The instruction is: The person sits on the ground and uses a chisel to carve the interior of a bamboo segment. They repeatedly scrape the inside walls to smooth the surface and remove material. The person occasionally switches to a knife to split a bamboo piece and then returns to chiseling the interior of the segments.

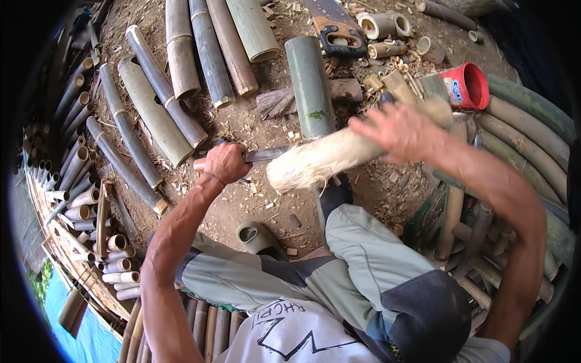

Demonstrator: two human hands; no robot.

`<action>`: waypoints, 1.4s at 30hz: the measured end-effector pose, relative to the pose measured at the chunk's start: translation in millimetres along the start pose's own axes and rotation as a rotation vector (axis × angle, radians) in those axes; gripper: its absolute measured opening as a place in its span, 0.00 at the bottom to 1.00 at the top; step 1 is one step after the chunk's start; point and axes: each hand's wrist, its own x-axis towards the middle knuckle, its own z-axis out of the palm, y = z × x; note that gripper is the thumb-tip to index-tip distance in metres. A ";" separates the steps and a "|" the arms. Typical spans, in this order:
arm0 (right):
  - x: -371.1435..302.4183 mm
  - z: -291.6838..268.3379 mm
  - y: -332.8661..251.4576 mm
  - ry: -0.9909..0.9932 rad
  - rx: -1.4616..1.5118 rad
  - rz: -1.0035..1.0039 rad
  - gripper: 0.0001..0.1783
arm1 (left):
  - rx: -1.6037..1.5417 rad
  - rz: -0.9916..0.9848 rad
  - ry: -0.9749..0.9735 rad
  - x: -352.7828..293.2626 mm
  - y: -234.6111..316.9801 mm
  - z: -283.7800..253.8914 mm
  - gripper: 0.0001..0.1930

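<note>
My left hand (225,162) is closed round the wooden handle of a knife (266,155), its dark blade pointing right against the shaved end of a pale bamboo piece (327,158). This piece slants up to the right, its surface scraped and fuzzy with loose fibres. My right hand (402,130) lies over its upper part and grips it, with some fingers stretched out and slightly blurred. Behind the piece, a thick green bamboo pole (310,91) leans across a short dark log (278,103). The knife's tip is hidden by the pale piece.
Long split bamboo lengths (181,54) lie at the far left. A handsaw (342,36) and short bamboo rings (376,25) are at the back. A red tub (475,86) stands at the right beside stacked bamboo (520,130). Cut tubes (78,157) are piled left; chips litter the ground.
</note>
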 end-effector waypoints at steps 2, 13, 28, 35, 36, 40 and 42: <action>3.2 -16.1 -48.6 -0.008 0.017 0.003 0.31 | 0.007 0.020 0.018 -2.4 -5.6 4.2 0.12; -10.7 -17.9 -86.2 0.052 0.180 0.025 0.36 | -0.014 0.069 0.151 -1.8 -7.9 23.9 0.11; -40.5 46.6 -18.0 0.260 0.244 -0.181 0.39 | -0.011 0.143 0.214 16.8 1.3 21.0 0.10; -19.4 -8.2 -95.3 0.201 0.218 -0.065 0.38 | -0.037 0.184 0.302 24.0 -9.1 29.0 0.11; -27.5 22.6 -70.0 0.261 0.194 -0.116 0.37 | -0.039 0.176 0.283 23.3 -6.1 30.5 0.11; -39.6 25.4 -22.6 -0.067 0.071 0.316 0.38 | 0.033 0.138 0.152 10.5 -11.3 19.2 0.11; -31.4 -1.9 -56.5 -0.060 0.111 0.273 0.35 | 0.060 0.106 0.109 12.8 -7.7 5.5 0.11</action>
